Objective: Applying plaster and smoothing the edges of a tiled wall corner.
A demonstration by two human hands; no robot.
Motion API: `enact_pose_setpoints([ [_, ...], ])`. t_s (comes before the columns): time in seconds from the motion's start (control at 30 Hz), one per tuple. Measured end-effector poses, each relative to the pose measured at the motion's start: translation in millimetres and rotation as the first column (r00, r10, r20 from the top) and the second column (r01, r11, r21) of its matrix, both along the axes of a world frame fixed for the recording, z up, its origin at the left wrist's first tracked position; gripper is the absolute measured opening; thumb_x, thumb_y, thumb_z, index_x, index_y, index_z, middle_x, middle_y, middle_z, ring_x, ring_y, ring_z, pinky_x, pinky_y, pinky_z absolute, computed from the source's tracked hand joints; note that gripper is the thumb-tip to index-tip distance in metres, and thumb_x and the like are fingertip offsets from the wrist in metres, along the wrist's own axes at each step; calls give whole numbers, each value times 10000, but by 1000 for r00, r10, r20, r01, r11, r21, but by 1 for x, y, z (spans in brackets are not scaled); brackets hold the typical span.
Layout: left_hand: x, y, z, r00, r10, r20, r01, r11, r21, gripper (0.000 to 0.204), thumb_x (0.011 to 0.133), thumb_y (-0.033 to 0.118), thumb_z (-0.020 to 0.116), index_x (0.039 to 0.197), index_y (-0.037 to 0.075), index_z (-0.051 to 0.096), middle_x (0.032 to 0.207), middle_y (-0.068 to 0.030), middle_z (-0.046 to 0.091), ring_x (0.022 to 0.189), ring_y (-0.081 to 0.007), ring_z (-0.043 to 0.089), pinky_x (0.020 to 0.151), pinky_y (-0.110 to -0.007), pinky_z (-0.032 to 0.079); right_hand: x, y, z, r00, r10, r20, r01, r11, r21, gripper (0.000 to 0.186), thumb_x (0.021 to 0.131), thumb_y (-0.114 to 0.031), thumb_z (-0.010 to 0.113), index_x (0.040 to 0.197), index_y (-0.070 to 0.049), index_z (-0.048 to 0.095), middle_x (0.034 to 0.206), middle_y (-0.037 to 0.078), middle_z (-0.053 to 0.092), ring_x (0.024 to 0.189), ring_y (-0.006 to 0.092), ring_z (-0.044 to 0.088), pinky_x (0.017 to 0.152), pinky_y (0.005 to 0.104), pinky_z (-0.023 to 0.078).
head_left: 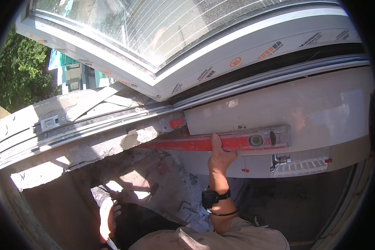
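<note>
A red spirit level (239, 141) with scuffed grey ends and a round vial lies along the pale glossy tile (254, 106) below the window track. My right hand (221, 157) grips it near its middle, thumb up over the red face, other fingers mostly hidden. The level's left part runs into shadow under the rough sill edge. Low at the left, my left hand (107, 211) is closed beside my dark trouser leg. A greyish piece (99, 193) shows at its fingers, too blurred to name. A red block (178, 123) sits at the tile's left corner.
Above, an open window sash (154, 83) with a white printed frame juts across. Its metal track (87, 127) runs over the broken concrete sill (129, 139). A chrome tap (280, 161) and small red tile clips (245, 170) are at the lower right. Rubble (193, 212) lies below.
</note>
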State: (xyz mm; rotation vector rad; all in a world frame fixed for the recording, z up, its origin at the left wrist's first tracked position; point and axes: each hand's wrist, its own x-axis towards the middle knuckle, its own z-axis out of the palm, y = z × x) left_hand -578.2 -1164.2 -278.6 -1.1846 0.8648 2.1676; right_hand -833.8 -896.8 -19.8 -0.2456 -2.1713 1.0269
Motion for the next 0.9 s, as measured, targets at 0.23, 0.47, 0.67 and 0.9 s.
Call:
enact_pose_setpoints([
  [0.23, 2, -2, -2, 1000, 1, 2, -1, 1000, -8, 473, 939, 357, 642, 1307, 78, 541, 1189, -87, 652, 963, -237, 654, 812, -364, 503, 1, -5, 0, 1000, -10, 15, 10, 1000, -25, 205, 811, -56, 782, 952, 62, 692, 931, 80, 709, 832, 136, 646, 795, 289, 506],
  [0.47, -2, -4, 4, 999, -19, -30, 19, 1000, -8, 479, 913, 410, 649, 1267, 100, 564, 1143, -64, 637, 985, -216, 620, 831, -357, 478, 0, 0, -3, 999, -22, -42, 22, 1000, -6, 210, 807, -64, 789, 935, 64, 684, 904, 75, 711, 800, 130, 651, 776, 294, 519],
  [0.67, 0, -7, 3, 998, 22, -51, -20, 999, 28, 481, 943, 357, 632, 1320, 81, 519, 1177, -94, 647, 987, -234, 654, 820, -352, 503, 0, -1, -5, 999, -30, -33, 30, 999, -16, 212, 814, -50, 779, 956, 70, 679, 921, 88, 705, 823, 143, 647, 796, 304, 517],
  [0.9, 0, -10, 13, 985, 67, -158, -61, 997, 39, 503, 920, 395, 639, 1303, 83, 544, 1171, -82, 630, 975, -248, 636, 829, -374, 489, -2, -1, -6, 998, -36, -43, 35, 999, -30, 215, 843, -81, 748, 965, 76, 665, 908, 85, 696, 814, 141, 646, 758, 296, 515],
])
